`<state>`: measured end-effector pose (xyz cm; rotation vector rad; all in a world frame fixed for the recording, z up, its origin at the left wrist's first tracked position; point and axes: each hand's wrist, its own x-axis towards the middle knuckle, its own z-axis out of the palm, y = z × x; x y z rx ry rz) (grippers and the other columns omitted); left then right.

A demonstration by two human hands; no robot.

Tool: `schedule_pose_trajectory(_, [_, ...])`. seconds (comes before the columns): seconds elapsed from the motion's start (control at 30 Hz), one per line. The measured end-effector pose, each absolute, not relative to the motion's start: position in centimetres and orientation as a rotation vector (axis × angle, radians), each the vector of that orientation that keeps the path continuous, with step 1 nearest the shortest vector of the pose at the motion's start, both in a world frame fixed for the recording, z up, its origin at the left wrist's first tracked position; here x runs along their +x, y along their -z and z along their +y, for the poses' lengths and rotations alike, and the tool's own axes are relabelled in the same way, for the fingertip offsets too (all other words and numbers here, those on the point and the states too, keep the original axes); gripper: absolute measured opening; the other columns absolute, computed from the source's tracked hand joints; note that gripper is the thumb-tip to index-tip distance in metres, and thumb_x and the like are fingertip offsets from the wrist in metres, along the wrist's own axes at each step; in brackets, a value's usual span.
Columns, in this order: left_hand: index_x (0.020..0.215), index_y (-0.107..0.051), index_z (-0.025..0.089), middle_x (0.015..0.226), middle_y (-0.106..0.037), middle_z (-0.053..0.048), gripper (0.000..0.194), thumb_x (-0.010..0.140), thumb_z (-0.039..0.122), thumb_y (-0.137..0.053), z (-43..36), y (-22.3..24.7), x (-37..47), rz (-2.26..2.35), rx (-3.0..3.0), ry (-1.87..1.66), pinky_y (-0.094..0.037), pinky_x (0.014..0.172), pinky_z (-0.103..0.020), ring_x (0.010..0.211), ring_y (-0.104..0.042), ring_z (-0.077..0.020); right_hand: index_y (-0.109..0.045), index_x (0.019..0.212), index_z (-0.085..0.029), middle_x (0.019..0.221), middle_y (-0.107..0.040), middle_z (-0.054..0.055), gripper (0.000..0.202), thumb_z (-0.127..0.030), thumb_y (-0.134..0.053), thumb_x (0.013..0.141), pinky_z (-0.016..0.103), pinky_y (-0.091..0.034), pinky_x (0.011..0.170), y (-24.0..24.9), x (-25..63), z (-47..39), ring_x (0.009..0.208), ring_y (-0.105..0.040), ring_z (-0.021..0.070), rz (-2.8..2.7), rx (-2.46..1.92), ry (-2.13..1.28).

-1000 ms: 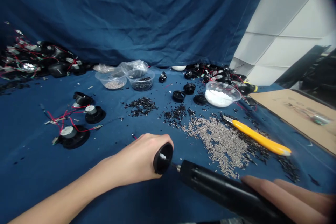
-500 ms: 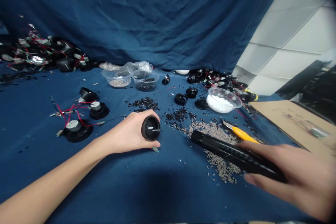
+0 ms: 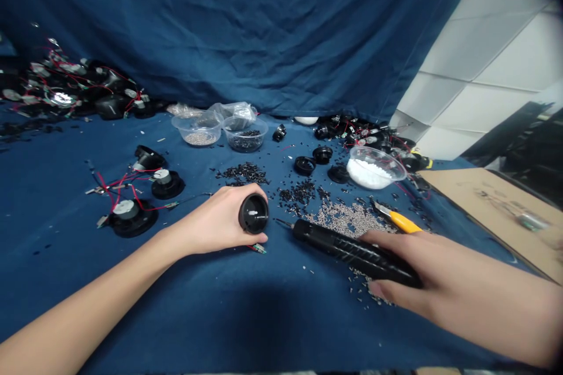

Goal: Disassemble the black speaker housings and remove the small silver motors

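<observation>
My left hand (image 3: pixel 226 217) is wrapped round a round black plastic housing (image 3: pixel 254 214), its open end facing me and a small white shaft showing inside. Below my thumb a small green circuit board (image 3: pixel 258 248) with a red wire sticks out. My right hand (image 3: pixel 422 272) grips a black electric screwdriver (image 3: pixel 352 249), whose thin bit points left, a little short of the housing. Beneath and behind the screwdriver lies a spread of small silver screws (image 3: pixel 352 217). A yellow utility knife (image 3: pixel 402 222) rests just beyond my right hand.
Clear tubs of silver screws (image 3: pixel 200 136), black screws (image 3: pixel 245 137) and white pieces (image 3: pixel 372 173) stand farther back. Wired motor units (image 3: pixel 127 211) lie at left. Piles of wired black parts (image 3: pixel 65 88) sit at the back left and right. A cardboard sheet (image 3: pixel 497 199) lies at right.
My right hand has moved left with the electric screwdriver, bringing its bit close to the housing. My left hand stays nearly in place, still holding the housing.
</observation>
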<state>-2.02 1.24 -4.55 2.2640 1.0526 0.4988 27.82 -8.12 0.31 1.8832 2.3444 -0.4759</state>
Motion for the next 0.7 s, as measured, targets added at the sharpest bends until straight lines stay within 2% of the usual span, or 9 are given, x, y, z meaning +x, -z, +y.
schedule_pose_trajectory(0.17, [0.097,-0.056,0.02,0.082,-0.068,0.003,0.034,0.069,0.03,-0.075,1.2,4.7,-1.9,1.07,2.257,-0.494,-0.046,0.067,-0.026,0.073,-0.065,-0.0166,-0.063,0.121,-0.025,0.113,-0.068,0.007,0.045,-0.048,-0.054,0.083,0.039,-0.058,0.075,-0.1,27.4,-7.5,0.095,-0.067,0.0309,2.38,1.855,0.487])
schedule_pose_trajectory(0.43, [0.103,-0.055,0.02,0.084,-0.068,0.002,0.042,0.069,0.033,-0.076,1.3,4.7,-1.9,1.116,2.284,-0.477,-0.046,0.07,-0.028,0.076,-0.065,-0.0183,-0.057,0.129,-0.023,0.115,-0.066,0.009,0.053,-0.049,-0.05,0.084,0.048,-0.052,0.09,-0.4,26.6,-7.3,0.104,-0.063,0.0316,2.278,1.844,0.528])
schedule_pose_trajectory(0.6, [0.105,-0.052,0.021,0.086,-0.067,0.002,0.048,0.067,0.036,-0.078,1.3,4.5,-1.9,1.122,2.273,-0.491,-0.045,0.07,-0.029,0.078,-0.063,-0.0191,-0.06,0.127,-0.026,0.114,-0.067,0.007,0.05,-0.05,-0.052,0.083,0.043,-0.056,0.082,-0.2,27.3,-7.6,0.099,-0.065,0.0311,2.336,1.865,0.519])
schedule_pose_trajectory(0.7, [0.101,-0.052,0.021,0.083,-0.067,0.003,0.044,0.068,0.035,-0.078,1.2,4.6,-1.9,1.1,2.245,-0.495,-0.045,0.069,-0.028,0.076,-0.064,-0.0185,-0.059,0.127,-0.028,0.113,-0.067,0.006,0.048,-0.051,-0.053,0.085,0.041,-0.057,0.081,0.0,27.9,-7.9,0.099,-0.066,0.03,2.356,1.863,0.53])
